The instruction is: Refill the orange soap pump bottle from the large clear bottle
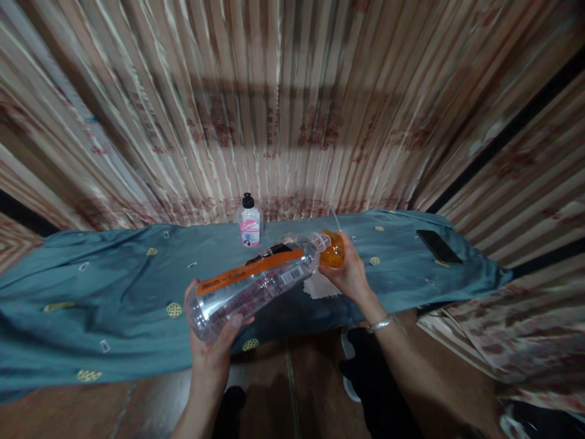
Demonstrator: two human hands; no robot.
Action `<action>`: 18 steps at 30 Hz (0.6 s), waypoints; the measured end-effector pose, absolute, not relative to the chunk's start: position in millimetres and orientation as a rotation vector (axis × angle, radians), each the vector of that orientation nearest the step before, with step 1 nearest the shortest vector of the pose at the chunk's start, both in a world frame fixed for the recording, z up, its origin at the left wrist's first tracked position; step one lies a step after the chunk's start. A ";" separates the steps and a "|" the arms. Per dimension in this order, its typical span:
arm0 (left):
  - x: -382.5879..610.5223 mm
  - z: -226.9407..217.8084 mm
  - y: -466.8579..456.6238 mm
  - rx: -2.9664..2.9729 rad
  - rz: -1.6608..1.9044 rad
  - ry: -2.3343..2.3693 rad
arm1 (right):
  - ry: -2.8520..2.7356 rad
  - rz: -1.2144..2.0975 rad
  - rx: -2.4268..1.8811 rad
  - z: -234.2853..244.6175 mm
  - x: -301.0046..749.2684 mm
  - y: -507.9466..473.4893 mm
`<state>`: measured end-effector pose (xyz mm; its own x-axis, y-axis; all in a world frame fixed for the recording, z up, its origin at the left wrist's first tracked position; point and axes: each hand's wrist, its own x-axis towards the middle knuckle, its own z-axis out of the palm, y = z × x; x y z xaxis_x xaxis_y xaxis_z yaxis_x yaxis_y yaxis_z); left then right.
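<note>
A large clear plastic bottle (269, 283) with an orange, black and silver label lies tilted between my hands, its mouth toward the right. My left hand (212, 350) is wrapped round its base. My right hand (350, 271) holds a small see-through container (333, 249) with orange liquid, right at the bottle's mouth. A thin pale stick or straw (335, 216) rises above the container; its lower end is hidden. Under the right hand lies a whitish crumpled tissue or cloth (320, 286). Behind the large bottle stands an upright small bottle (250, 222) with a black cap and pink-white label.
A teal patterned cloth (132, 286) covers the narrow table. Toward its right end lies a black phone (439, 247). Pleated beige curtains (283, 122) hang behind and at both sides, with dark poles (507, 131) across them. Below is a brown tiled floor (269, 402).
</note>
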<state>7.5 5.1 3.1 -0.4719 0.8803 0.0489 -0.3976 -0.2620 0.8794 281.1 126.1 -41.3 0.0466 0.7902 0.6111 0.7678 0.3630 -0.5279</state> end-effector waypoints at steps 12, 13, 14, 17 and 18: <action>5.8 2.3 4.3 0.730 1.852 1.073 | -1.701 0.026 -1.391 -41.4 281.0 126.1; 4.6 1.5 4.7 0.738 1.846 1.076 | -1.702 0.022 -1.386 -41.3 281.0 126.0; 3.2 0.7 5.3 0.748 1.836 1.080 | -1.703 0.019 -1.381 -41.1 280.9 125.9; 0.5 -1.4 6.4 0.776 1.809 1.083 | -1.707 0.021 -1.379 -40.4 280.8 125.6; 0.5 -1.6 6.4 0.775 1.817 1.082 | -1.707 0.023 -1.384 -40.2 280.9 125.5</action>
<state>0.5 6.4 -1.6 -0.4373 0.8958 0.0797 -0.3568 -0.2542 0.8989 280.9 125.5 -40.2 0.0427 0.7844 0.6188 0.7675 0.3708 -0.5229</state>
